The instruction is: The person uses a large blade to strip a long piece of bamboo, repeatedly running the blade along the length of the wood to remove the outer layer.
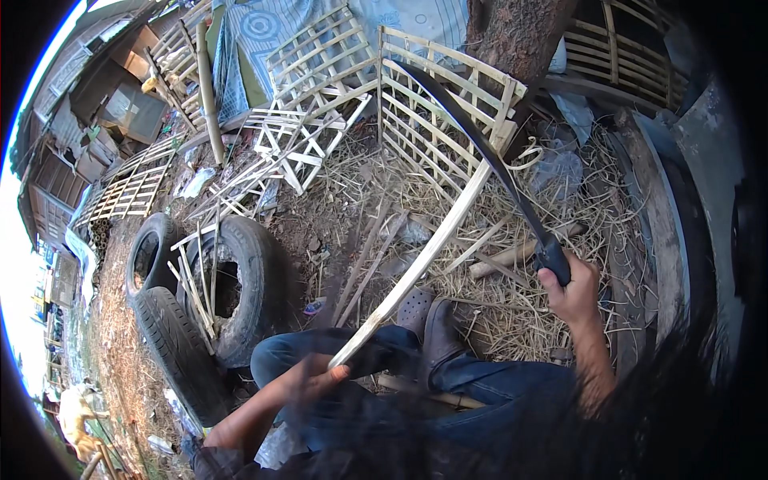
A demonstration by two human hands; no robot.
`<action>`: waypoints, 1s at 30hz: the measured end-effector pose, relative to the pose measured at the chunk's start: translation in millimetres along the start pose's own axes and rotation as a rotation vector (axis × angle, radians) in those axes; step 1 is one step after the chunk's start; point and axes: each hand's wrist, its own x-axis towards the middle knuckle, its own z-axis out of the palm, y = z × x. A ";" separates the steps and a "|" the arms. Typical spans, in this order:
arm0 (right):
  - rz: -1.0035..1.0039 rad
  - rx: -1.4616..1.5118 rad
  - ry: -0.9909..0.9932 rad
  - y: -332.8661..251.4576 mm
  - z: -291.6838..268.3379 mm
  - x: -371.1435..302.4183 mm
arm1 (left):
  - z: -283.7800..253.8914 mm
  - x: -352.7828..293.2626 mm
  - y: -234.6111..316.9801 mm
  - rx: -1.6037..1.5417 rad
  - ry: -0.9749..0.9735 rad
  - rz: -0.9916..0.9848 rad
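The person sat low with knees drawn up in jeans, a grey clog [438, 330] showing on one foot. The right hand [570, 290] was raised to the right of the knees, forearm running up from the lower edge, fingers wrapped tight around the dark handle of a long curved blade [480, 142]. The blade swept up and to the left from that fist, its tip reaching in front of the bamboo lattice panels [436, 104] near the tree trunk [516, 32].

The left hand [316, 376] lay lower, just above the left knee, the arm coming in from the lower left and somewhat blurred. It was closed on the near end of a pale bamboo strip [424, 256]. The strip slanted up and to the right from that hand, crossing over the straw-littered ground [512, 312], and its far end met the blade about midway along.

Two old tyres [240, 288] leaned together at the left, thin bamboo slivers [196, 280] stuck through the nearer one.
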 end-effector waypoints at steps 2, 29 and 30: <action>-0.005 0.022 -0.008 2.0 -2.0 1.9 | 4.5 1.0 9.4 0.028 0.006 0.004; -0.142 -0.275 0.048 24.1 -16.5 1.2 | 13.0 16.0 12.0 -0.071 -0.095 -0.069; -0.003 -0.112 0.003 23.4 -16.2 -2.9 | 13.1 15.2 12.8 -0.023 -0.093 -0.085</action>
